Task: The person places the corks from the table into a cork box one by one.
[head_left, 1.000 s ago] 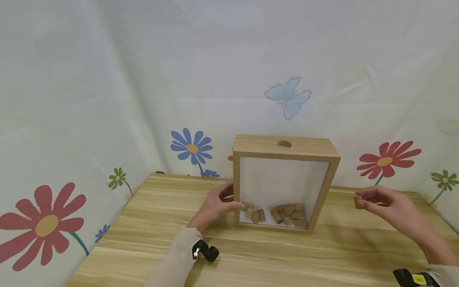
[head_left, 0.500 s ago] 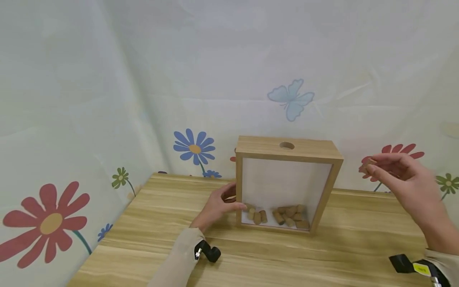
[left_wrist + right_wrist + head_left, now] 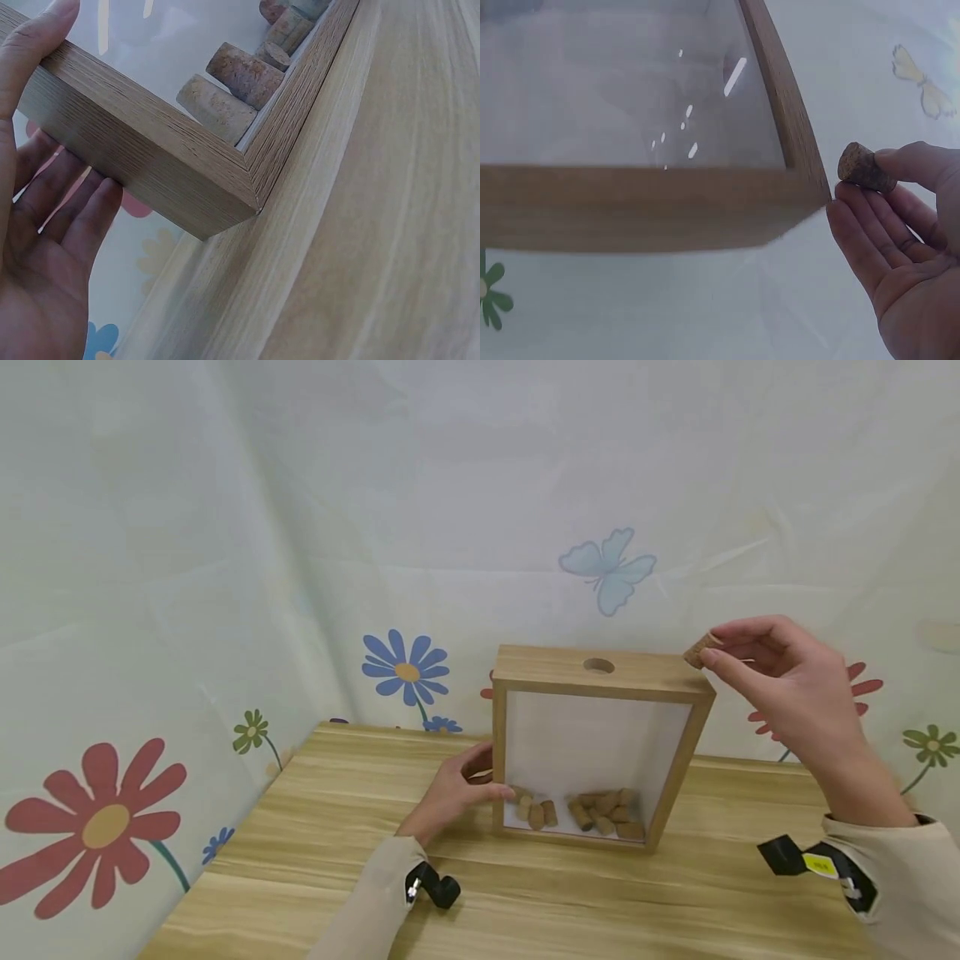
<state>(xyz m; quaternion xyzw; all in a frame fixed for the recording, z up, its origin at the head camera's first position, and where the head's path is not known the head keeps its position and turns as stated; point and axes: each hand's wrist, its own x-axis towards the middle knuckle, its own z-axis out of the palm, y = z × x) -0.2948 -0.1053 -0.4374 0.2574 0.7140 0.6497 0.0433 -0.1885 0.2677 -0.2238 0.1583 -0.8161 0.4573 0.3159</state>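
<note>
A wooden shadow box (image 3: 600, 739) with a clear front and a round hole (image 3: 599, 666) in its top stands upright on the table. Several corks (image 3: 600, 812) lie along its floor, some bunched to the right. My left hand (image 3: 453, 789) grips the box's left side low down; the thumb lies on the front frame, and the fingers bend against the side (image 3: 56, 187). Between thumb and fingertips, my right hand (image 3: 806, 689) pinches a single cork (image 3: 701, 650) at the top right corner of the box. Whether this cork touches the wood I cannot tell.
The wood-grain table (image 3: 300, 852) spreads around the box. Close behind it hangs a pale cloth (image 3: 450, 527) printed with flowers and a blue butterfly (image 3: 609, 570). Black wrist cameras (image 3: 813, 860) sit on both sleeves.
My right hand has risen with its cork from low right of the box, then moved left to the box's top right corner. The left hand keeps its grip on the box.
</note>
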